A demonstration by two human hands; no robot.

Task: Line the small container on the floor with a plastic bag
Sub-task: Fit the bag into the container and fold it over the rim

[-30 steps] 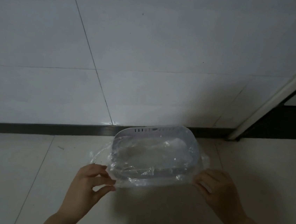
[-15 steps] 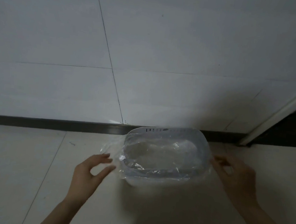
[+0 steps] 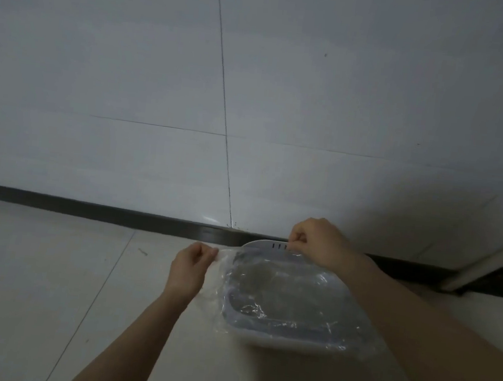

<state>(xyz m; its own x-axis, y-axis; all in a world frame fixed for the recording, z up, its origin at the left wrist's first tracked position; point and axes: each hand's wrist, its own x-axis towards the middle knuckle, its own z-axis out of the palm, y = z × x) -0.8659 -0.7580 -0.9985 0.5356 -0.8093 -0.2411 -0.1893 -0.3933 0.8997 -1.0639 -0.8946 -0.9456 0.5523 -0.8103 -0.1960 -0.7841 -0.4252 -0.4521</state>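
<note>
Bag (image 3: pixel 280 286) clear, crinkled, draped over white container (image 3: pixel 272 244) rim.

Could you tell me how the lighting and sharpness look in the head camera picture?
Head view: dim and grey overall, with a broad shadow on the wall's right side; small glints on the plastic bag in the container; the left hand and right hand look soft-edged; the baseboard bows from wide-angle distortion.

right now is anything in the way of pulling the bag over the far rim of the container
Nothing visible blocks it. The left hand and right hand both pinch the plastic bag at the far rim of the small container, which sits close to the dark baseboard, so space behind the rim looks tight.
</note>
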